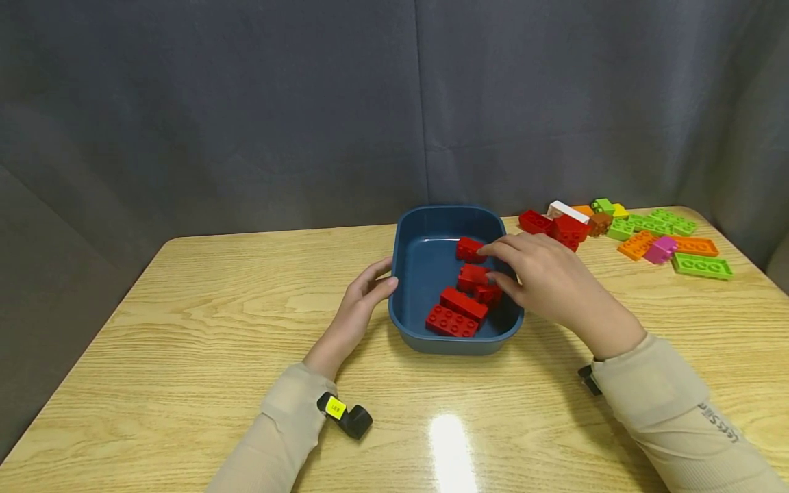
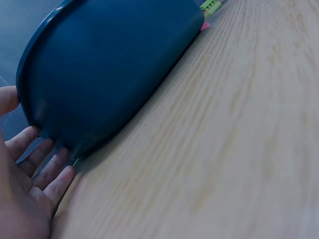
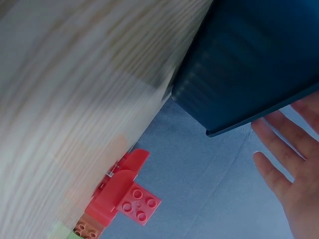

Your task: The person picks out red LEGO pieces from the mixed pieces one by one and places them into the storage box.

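A blue plastic bin (image 1: 414, 287) stands on the table with several red toy bricks (image 1: 462, 305) inside, mostly toward its near right part. My left hand (image 1: 359, 308) rests its fingertips against the bin's left side, fingers nearly straight, as the left wrist view also shows. My right hand (image 1: 548, 277) reaches over the right rim into the bin. Its index fingertip is right at the far red brick (image 1: 468, 249), and the thumb tip is beside the middle red brick (image 1: 472, 276). In the right wrist view, the fingers (image 3: 284, 144) look spread and loosely extended, their tips partly behind the rim.
Right of the bin, loose bricks lie along the table's back edge: red bricks (image 1: 568, 231), a white brick (image 1: 567, 211), a brown brick (image 1: 599, 224), orange bricks (image 1: 637, 244), a magenta brick (image 1: 661, 250) and green bricks (image 1: 703, 266). A grey curtain (image 1: 277, 116) hangs behind the table (image 1: 216, 329).
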The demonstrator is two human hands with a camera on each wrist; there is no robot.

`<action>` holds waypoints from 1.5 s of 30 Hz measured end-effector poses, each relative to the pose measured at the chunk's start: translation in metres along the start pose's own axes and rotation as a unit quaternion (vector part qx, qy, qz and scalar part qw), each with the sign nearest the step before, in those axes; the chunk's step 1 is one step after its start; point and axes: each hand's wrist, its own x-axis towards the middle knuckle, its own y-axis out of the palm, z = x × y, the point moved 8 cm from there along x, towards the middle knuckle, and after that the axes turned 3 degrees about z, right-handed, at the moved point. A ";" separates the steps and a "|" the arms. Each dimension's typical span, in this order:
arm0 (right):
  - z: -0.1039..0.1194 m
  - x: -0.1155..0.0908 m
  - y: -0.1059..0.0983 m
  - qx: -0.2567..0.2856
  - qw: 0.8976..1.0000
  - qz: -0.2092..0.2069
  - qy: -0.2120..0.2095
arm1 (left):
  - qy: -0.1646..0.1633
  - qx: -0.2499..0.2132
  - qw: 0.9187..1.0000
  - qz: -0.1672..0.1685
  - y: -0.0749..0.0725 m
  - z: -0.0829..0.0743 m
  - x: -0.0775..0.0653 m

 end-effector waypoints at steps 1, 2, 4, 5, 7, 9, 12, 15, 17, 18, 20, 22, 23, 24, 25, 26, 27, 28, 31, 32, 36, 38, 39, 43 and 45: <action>0.000 0.000 0.000 -0.001 1.000 -0.001 0.000 | 0.000 0.000 1.000 0.001 0.000 0.000 0.000; -0.001 0.000 -0.001 -0.002 1.000 -0.002 0.000 | 0.001 0.000 1.000 0.001 0.001 0.000 0.000; -0.002 -0.001 -0.001 -0.005 1.000 -0.007 -0.001 | 0.001 0.001 1.000 0.002 0.001 0.001 0.001; -0.002 -0.001 -0.002 -0.006 1.000 -0.009 -0.001 | 0.002 0.001 1.000 0.003 0.001 0.001 0.001; -0.003 -0.001 -0.003 -0.008 1.000 -0.016 -0.003 | 0.002 0.001 1.000 0.003 0.001 0.001 0.001; -0.004 -0.001 -0.004 -0.009 1.000 -0.023 -0.005 | 0.002 0.001 1.000 0.002 0.001 0.001 0.002; -0.005 -0.001 -0.007 -0.013 0.999 -0.036 -0.008 | 0.001 0.003 1.000 0.001 0.001 0.001 0.002; -0.007 -0.001 -0.010 -0.018 0.999 -0.044 -0.002 | 0.001 0.003 1.000 0.002 0.001 0.000 0.002; -0.008 -0.001 -0.011 -0.022 0.999 -0.050 0.003 | 0.002 0.003 1.000 0.003 0.000 -0.001 0.002; -0.009 -0.001 -0.012 -0.024 0.998 -0.052 0.006 | 0.002 0.003 1.000 0.002 0.000 -0.001 0.002; -0.011 -0.001 -0.013 -0.026 0.998 -0.058 0.011 | 0.001 0.002 1.000 0.003 -0.001 -0.001 0.001; -0.014 0.000 -0.014 -0.023 0.998 -0.061 0.020 | 0.001 0.001 1.000 0.002 -0.002 -0.002 0.001; -0.015 0.000 -0.015 -0.019 0.998 -0.061 0.026 | 0.001 0.000 1.000 0.001 -0.002 -0.002 0.000; -0.018 0.000 -0.016 -0.013 0.997 -0.061 0.034 | 0.001 0.000 1.000 0.001 -0.002 -0.001 0.001; -0.020 0.000 -0.018 -0.008 0.997 -0.063 0.041 | 0.001 -0.002 1.000 0.003 -0.002 -0.001 0.001; -0.022 0.001 -0.020 -0.002 0.997 -0.064 0.049 | 0.001 -0.002 1.000 0.005 -0.002 -0.001 0.001; -0.025 0.001 -0.022 0.004 0.996 -0.067 0.058 | 0.000 -0.002 1.000 0.005 -0.002 0.000 0.001; -0.028 0.001 -0.023 0.009 0.995 -0.069 0.067 | -0.001 -0.002 1.000 0.005 -0.002 0.000 0.001; -0.038 0.001 -0.024 0.017 0.993 -0.070 0.090 | -0.002 -0.002 1.000 0.005 -0.003 0.000 -0.001; -0.042 0.001 -0.024 0.018 0.993 -0.067 0.098 | -0.002 0.000 1.000 0.003 -0.004 0.000 -0.002; -0.059 -0.001 -0.017 0.014 0.992 -0.049 0.119 | 0.000 -0.004 1.000 0.001 -0.005 0.001 -0.002; -0.067 -0.003 -0.014 0.009 0.992 -0.042 0.122 | 0.001 -0.007 1.000 0.001 -0.004 0.001 -0.002; -0.070 -0.004 -0.013 0.005 0.992 -0.039 0.122 | 0.003 -0.008 1.000 0.002 -0.003 0.001 -0.002; -0.080 -0.006 -0.015 -0.028 0.994 -0.044 0.099 | 0.005 -0.013 1.000 0.002 -0.001 0.001 0.000; -0.083 -0.006 -0.016 -0.050 0.994 -0.049 0.081 | 0.005 -0.012 1.000 0.001 0.000 0.001 0.001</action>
